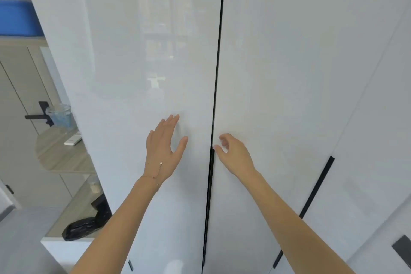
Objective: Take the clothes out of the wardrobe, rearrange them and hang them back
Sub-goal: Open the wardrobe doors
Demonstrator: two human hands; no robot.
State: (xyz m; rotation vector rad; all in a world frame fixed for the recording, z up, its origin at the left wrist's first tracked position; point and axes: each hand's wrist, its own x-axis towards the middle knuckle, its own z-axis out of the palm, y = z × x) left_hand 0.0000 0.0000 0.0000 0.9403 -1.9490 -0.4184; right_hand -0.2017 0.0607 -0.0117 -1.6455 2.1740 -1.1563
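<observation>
The white glossy wardrobe fills the view, both doors closed: the left door (133, 73) and the right door (289, 73) meet at a dark vertical gap with a black edge handle (212, 162). My left hand (165, 149) lies flat on the left door, fingers straight, a thin bracelet chain across it. My right hand (233, 152) hovers at the gap by the handle, fingers loosely curled, holding nothing. No clothes are visible.
Another wardrobe door with a black handle (320, 187) stands to the right. At left are curved wooden shelves (57, 153) with a glass jar (60, 115), a white remote (73, 140) and black items (82, 227) lower down, plus a grey room door.
</observation>
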